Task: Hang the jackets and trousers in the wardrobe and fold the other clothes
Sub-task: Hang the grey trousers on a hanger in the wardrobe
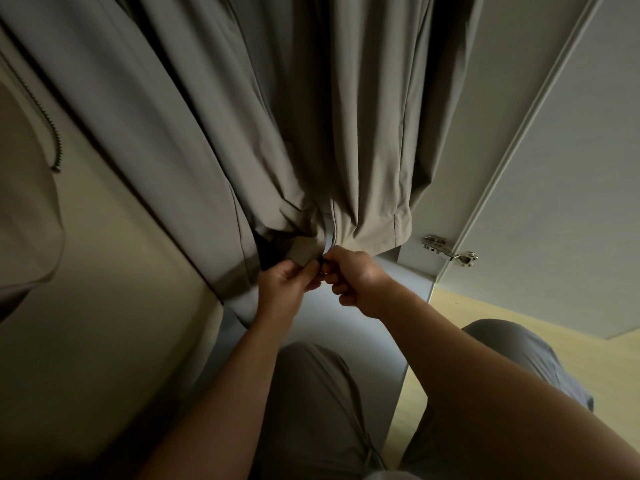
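Head camera looks down, close to the jacket [363,133].

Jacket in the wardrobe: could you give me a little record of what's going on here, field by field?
garment: grey-beige jacket, hanging in the wardrobe
zip: runs down the front to the hem
left hand: pinches the hem beside the zip
right hand: pinches the zip's lower end
door: open, metal hinge showing
floor: light wood
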Demonstrator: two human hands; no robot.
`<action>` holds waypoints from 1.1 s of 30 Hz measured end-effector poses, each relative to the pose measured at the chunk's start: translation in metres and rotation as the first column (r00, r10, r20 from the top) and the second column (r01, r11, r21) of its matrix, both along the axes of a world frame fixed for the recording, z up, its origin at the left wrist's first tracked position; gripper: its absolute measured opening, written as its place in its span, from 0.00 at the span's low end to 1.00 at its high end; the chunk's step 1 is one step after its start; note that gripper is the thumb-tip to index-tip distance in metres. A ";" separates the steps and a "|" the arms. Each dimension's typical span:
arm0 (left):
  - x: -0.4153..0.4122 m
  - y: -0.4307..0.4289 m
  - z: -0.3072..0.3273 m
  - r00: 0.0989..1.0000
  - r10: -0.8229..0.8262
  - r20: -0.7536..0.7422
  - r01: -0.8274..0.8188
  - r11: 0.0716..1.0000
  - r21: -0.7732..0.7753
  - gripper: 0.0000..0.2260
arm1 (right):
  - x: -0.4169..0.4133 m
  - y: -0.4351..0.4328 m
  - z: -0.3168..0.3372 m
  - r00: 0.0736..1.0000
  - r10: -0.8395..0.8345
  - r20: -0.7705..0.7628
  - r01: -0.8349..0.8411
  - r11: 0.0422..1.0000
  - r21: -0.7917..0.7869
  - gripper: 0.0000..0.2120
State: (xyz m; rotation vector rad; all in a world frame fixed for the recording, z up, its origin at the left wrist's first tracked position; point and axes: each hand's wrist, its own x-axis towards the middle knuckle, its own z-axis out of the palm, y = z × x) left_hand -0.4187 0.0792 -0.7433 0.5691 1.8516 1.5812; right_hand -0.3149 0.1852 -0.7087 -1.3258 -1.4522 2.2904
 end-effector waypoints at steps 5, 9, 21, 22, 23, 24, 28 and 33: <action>0.003 0.002 0.002 0.989 -0.004 0.148 0.001 1.000 0.020 0.09 | 0.004 -0.007 -0.010 0.984 -0.106 0.142 -0.005 0.783 0.621 0.13; 0.004 0.005 0.004 0.995 -0.001 0.102 0.000 1.000 0.008 0.07 | 0.012 -0.013 -0.017 0.993 -0.109 -0.034 0.089 0.551 0.829 0.06; 0.010 0.028 0.014 0.993 0.012 0.116 -0.001 0.996 -0.093 0.10 | 0.027 -0.020 -0.018 0.989 0.123 -0.078 0.050 0.217 0.975 0.04; 0.009 0.030 0.016 0.991 0.012 0.132 0.003 0.994 -0.109 0.09 | 0.029 -0.021 -0.018 0.986 0.149 -0.070 0.038 0.208 0.977 0.05; 0.007 0.032 0.018 0.990 0.006 0.141 0.013 0.991 -0.130 0.08 | 0.030 -0.022 -0.018 0.984 0.163 -0.066 0.033 0.202 0.979 0.05; 0.006 0.033 0.019 0.990 -0.006 0.140 0.028 0.987 -0.158 0.07 | 0.031 -0.022 -0.017 0.983 0.174 -0.066 0.032 0.191 0.981 0.05; 0.001 0.036 0.024 0.998 -0.027 0.057 0.038 0.975 -0.217 0.09 | 0.035 -0.024 -0.016 0.976 0.217 -0.009 -0.023 0.144 0.989 0.07; 0.002 0.041 0.025 0.991 -0.073 -0.109 0.041 0.962 -0.270 0.10 | 0.037 -0.027 -0.020 0.980 0.121 0.161 -0.164 0.013 0.986 0.10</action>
